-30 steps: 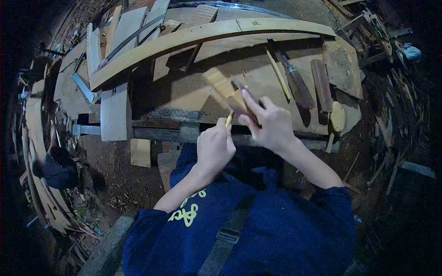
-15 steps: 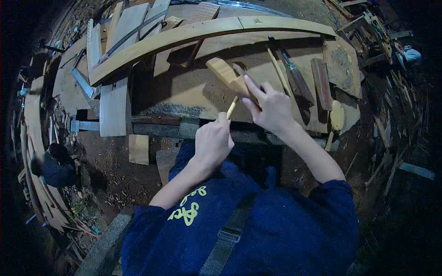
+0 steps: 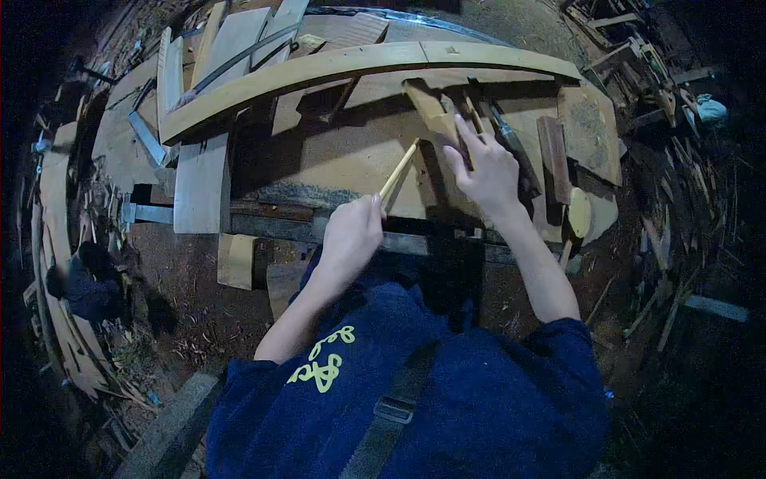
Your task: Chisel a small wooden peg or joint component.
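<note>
My left hand (image 3: pixel 353 230) is closed around the lower end of a thin, pale wooden stick (image 3: pixel 400 172), which slants up and to the right over the workbench. My right hand (image 3: pixel 488 172) grips a notched wooden block (image 3: pixel 432 110) with a small grey piece beside its notch; it may be a small wooden plane, but I cannot tell for sure. The stick's upper tip sits just left of the block, with a narrow gap between them. Right of my right hand lie a chisel-like tool (image 3: pixel 511 144) and a brown wooden bar (image 3: pixel 554 158).
A long curved wooden beam (image 3: pixel 343 64) arches across the back of the workbench (image 3: pixel 319 156). Boards (image 3: pixel 201 188) are piled at left. A round-headed wooden mallet-like piece (image 3: pixel 580 212) rests at the right edge. Scrap wood (image 3: pixel 678 215) litters the ground.
My right hand and the block have moved right and slightly away from me. My left hand has shifted a little left, and more of the stick shows, its tip now apart from the block.
</note>
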Demonstrator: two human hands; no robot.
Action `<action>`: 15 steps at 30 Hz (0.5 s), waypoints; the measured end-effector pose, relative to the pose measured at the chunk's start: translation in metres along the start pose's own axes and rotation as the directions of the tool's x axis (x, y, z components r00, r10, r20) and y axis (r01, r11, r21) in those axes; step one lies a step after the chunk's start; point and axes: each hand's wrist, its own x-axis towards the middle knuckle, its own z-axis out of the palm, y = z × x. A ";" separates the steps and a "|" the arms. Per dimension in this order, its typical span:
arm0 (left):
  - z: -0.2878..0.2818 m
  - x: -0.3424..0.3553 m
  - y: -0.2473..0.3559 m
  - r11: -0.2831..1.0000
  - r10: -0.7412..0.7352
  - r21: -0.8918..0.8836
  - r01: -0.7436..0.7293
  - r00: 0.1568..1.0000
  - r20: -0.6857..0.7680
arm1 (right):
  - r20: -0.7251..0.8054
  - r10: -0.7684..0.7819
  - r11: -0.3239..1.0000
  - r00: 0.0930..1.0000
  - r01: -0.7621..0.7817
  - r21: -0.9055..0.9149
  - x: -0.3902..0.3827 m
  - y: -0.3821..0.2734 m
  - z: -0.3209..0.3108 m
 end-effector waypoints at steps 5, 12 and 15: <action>0.011 -0.001 -0.027 0.910 -0.181 -0.338 0.241 0.963 0.200 | -0.027 -0.051 0.994 0.998 0.053 0.097 -0.018 -0.018 -0.014; 0.018 -0.001 -0.028 0.874 -0.242 -0.381 0.300 0.951 0.193 | 0.096 -0.176 0.983 0.980 0.170 0.061 -0.013 -0.039 0.000; 0.019 -0.003 -0.020 0.882 -0.289 -0.328 0.339 0.938 0.194 | 0.072 -0.130 0.991 0.989 0.130 0.001 -0.015 -0.040 0.001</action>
